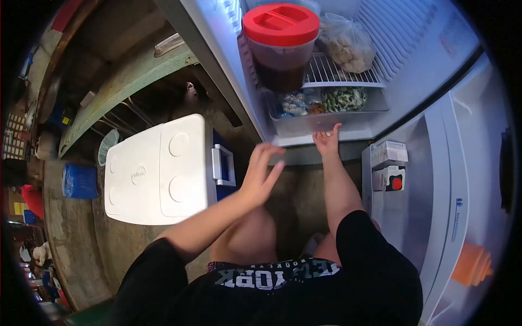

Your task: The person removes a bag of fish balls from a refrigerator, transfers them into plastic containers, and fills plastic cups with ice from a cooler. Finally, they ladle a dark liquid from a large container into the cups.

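Observation:
My right hand point(327, 142) reaches palm up to the lower front of a clear crisper drawer point(326, 120) inside the fridge. Its fingertips are right at the drawer's bottom edge, with the thumb stretched out to the side. Bags of leafy greens point(345, 99) and other bagged food point(294, 103) lie in that drawer. My left hand point(262, 176) is raised in the air before the fridge, fingers apart and holding nothing. Above the drawer, a red-lidded plastic container point(281, 46) with dark contents stands on the wire shelf point(331, 73), beside a knotted bag of pale lumps point(348, 46).
A white-lidded cooler point(157, 171) with a blue body stands close on my left. The open fridge door point(413, 179) is on my right, holding small boxes point(389, 165) and an orange item point(472, 264). A blue bin point(80, 181) stands further left.

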A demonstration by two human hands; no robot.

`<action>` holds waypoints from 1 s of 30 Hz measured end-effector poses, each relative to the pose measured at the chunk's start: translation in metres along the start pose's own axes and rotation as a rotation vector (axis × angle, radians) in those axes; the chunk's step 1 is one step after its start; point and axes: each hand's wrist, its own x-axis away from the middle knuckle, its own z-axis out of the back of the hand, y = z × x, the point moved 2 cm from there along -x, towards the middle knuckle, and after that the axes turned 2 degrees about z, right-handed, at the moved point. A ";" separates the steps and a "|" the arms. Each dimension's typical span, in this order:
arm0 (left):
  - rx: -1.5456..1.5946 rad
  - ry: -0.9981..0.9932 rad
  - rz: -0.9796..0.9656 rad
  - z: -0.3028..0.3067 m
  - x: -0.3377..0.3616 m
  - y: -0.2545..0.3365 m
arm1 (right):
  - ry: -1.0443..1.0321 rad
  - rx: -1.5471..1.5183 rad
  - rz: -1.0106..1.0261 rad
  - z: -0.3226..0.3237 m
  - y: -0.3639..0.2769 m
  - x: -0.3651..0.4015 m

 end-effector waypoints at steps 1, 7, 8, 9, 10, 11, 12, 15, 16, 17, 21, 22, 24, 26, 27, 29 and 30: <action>-0.037 -0.012 -0.015 -0.010 -0.025 -0.004 | 0.029 0.015 -0.010 0.006 -0.005 0.008; -0.577 -0.548 0.189 -0.093 -0.159 -0.097 | -0.051 0.125 -0.023 0.035 -0.025 0.048; -0.811 -0.672 0.249 -0.108 -0.169 -0.114 | -0.055 0.148 -0.032 0.044 -0.024 0.045; -0.864 -0.663 0.281 -0.114 -0.165 -0.122 | -0.061 0.170 -0.039 0.050 -0.026 0.044; -0.917 -0.650 0.308 -0.116 -0.163 -0.126 | -0.063 0.182 -0.031 0.048 -0.028 0.047; -0.968 -0.635 0.340 -0.118 -0.163 -0.131 | -0.064 0.197 -0.026 0.047 -0.027 0.050; -0.959 -0.649 0.377 -0.120 -0.164 -0.130 | -0.065 0.213 -0.026 0.048 -0.027 0.051; -0.902 -0.711 0.456 -0.117 -0.166 -0.133 | -0.091 0.301 -0.066 0.046 -0.026 0.058; -0.862 -0.746 0.451 -0.113 -0.172 -0.135 | -0.105 0.340 -0.068 0.042 -0.023 0.063; -0.827 -0.780 0.442 -0.110 -0.177 -0.135 | -0.086 0.363 -0.073 0.038 -0.019 0.068; -0.882 -0.758 0.394 -0.125 -0.185 -0.158 | -0.042 0.408 -0.050 0.031 -0.008 0.079; -0.886 -0.745 0.375 -0.128 -0.184 -0.162 | -0.038 0.406 -0.041 0.031 -0.006 0.078; -0.887 -0.735 0.343 -0.128 -0.180 -0.163 | -0.023 0.419 -0.028 0.034 -0.006 0.075; -0.881 -0.733 0.297 -0.122 -0.182 -0.147 | -0.019 0.419 -0.010 0.033 -0.005 0.068; -0.911 -0.742 0.222 -0.125 -0.182 -0.149 | -0.016 0.416 -0.002 0.034 -0.004 0.066; -0.970 -0.751 0.073 -0.130 -0.183 -0.155 | -0.024 0.424 0.010 0.038 -0.003 0.064; -0.977 -0.747 0.062 -0.128 -0.184 -0.154 | -0.037 0.431 0.016 0.037 -0.003 0.065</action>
